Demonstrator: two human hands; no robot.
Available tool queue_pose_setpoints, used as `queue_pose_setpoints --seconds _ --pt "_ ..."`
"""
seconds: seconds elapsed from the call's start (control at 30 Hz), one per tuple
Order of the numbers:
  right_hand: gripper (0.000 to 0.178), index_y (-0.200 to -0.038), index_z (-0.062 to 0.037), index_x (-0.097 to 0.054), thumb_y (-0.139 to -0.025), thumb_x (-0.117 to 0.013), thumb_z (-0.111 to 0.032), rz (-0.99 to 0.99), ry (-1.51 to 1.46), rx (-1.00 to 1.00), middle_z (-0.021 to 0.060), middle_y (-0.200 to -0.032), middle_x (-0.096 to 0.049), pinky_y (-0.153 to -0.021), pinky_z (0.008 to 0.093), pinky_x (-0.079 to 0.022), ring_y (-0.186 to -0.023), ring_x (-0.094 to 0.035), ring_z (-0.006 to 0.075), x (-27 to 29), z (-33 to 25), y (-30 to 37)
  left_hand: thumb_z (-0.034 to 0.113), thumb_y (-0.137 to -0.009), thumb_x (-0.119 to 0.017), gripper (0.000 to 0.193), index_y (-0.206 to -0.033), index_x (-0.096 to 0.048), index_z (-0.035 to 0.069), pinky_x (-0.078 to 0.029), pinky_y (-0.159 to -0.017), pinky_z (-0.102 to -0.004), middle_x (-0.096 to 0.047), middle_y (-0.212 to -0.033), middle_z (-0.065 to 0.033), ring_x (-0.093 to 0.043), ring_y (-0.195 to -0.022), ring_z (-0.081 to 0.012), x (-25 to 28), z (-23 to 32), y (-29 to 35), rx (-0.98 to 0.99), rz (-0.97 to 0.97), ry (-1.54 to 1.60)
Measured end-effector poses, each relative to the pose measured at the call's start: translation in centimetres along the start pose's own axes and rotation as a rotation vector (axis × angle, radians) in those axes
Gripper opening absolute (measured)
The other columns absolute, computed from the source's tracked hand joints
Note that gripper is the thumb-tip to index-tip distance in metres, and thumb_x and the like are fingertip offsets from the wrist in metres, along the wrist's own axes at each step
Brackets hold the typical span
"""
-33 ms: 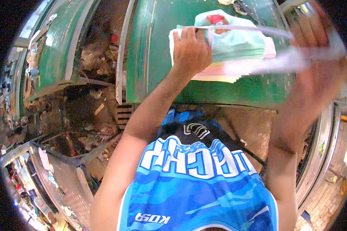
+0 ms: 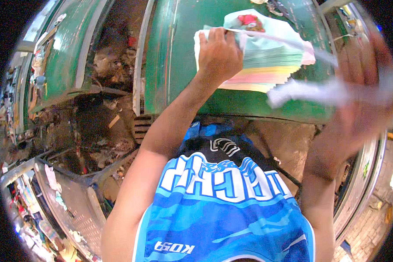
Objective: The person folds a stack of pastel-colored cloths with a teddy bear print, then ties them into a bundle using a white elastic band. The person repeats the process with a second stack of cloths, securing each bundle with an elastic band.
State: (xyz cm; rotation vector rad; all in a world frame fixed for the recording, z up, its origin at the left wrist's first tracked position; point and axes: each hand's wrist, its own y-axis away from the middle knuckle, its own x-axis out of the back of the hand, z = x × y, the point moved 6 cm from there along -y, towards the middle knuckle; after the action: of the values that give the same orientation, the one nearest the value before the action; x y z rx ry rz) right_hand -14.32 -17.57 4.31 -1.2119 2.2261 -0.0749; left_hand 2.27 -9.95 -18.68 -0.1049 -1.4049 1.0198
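Observation:
A stack of thin pastel sheets, seemingly cloth [image 2: 270, 56], lies on the green table, mint on top with layers of green, yellow and pink at its near edge. A red print shows near its far side. My left hand [image 2: 220, 50] presses on the stack's left end, fingers curled down over one end of a thin white strip [image 2: 288, 40]. That strip stretches right to my right hand [image 2: 362, 87], which is raised at the far right and smeared by motion. A blurred white cloth-like tail [image 2: 308, 91] trails from the right hand over the table.
The green table [image 2: 161, 83] has a raised metal edge [image 2: 138, 74] on its left. Another green surface [image 2: 65, 56] stands further left, beyond a gap littered with scraps. Dark and white scraps [image 2: 277, 8] lie at the table's far side. A perforated metal panel [image 2: 70, 205] is at lower left.
My right hand has shifted down and slightly right, and the white tail has swung lower, uncovering the stack's near edge. The strip now slopes down to the right. My left hand stays on the stack.

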Motion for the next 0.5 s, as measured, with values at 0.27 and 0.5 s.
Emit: queue_pose_setpoints --seconds 0.27,0.5 --pt "0.039 -0.102 -0.002 -0.075 -0.101 -0.066 -0.039 0.302 0.252 -0.413 0.0033 -0.08 -0.07 -0.048 0.0257 -0.04 -0.058 -0.059 0.0114 20.3 15.4 19.7 0.027 -0.086 -0.063 0.03 -0.096 -0.072 0.0 -0.045 -0.097 -0.0615 -0.064 -0.109 -0.018 -0.063 -0.104 -0.0386 -1.4 -2.5 -0.9 -0.072 -0.017 -0.004" --pt "0.063 -0.146 -0.002 -0.057 -0.092 -0.068 -0.033 0.014 0.248 -0.659 -0.0042 -0.076 -0.053 -0.06 0.0235 -0.043 -0.067 -0.052 0.0077 16.2 25.6 17.7 0.021 -0.085 -0.066 0.027 -0.103 -0.074 0.003 -0.041 -0.107 -0.0665 -0.064 -0.111 -0.0179 -0.063 -0.106 -0.0391 1.0 -1.3 0.4 -0.079 0.037 0.119"
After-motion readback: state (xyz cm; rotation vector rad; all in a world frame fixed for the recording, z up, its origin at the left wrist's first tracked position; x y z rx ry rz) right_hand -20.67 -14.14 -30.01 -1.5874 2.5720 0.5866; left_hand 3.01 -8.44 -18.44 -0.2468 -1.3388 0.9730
